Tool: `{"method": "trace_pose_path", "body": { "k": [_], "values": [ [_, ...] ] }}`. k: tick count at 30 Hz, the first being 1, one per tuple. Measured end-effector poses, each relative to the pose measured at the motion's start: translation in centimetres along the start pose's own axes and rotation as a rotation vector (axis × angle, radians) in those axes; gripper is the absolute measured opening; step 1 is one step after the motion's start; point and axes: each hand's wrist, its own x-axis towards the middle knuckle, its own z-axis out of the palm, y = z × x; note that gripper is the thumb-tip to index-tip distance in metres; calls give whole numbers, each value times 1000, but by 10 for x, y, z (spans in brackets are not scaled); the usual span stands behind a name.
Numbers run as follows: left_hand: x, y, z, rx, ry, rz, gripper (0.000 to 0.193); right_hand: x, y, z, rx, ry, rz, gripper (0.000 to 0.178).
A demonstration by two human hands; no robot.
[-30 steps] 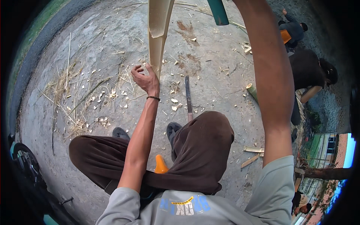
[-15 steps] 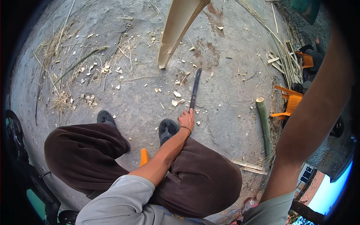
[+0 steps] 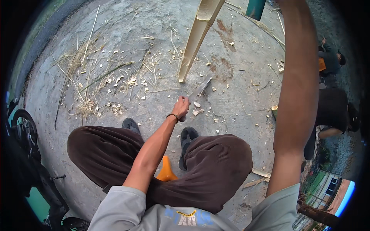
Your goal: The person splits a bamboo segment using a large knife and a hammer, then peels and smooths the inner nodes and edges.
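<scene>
Grey metal, slightly blurred, shows in the long, straight machete blade [image 3: 200,87] that slants up and to the right from the left hand [image 3: 180,107], whose fingers are closed around its handle. Just beside the blade is the lower end of a pale, trough-shaped length of split bamboo [image 3: 191,50], which runs up out of view at the top edge. The right forearm [image 3: 296,73] also reaches past that edge; its hand is out of sight, so I cannot tell its state. Small cream-coloured wood chips [image 3: 198,112] lie on the rough grey concrete ground [image 3: 231,127].
</scene>
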Motion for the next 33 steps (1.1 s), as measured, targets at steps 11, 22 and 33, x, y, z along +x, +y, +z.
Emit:
{"method": "trace_pose_path", "body": {
  "k": [11, 22, 33],
  "values": [
    [-329, 230, -259, 1479, 26, 433, 38, -36, -14, 24, -123, 113, 170, 29],
    [-495, 222, -253, 621, 760, 1069, 51, -62, -32, 28, -274, 187, 41, 36],
    [-448, 244, -177, 603, 626, 1200, 49, -85, -38, 18, -13, 156, 7, 42]
  ]
}}
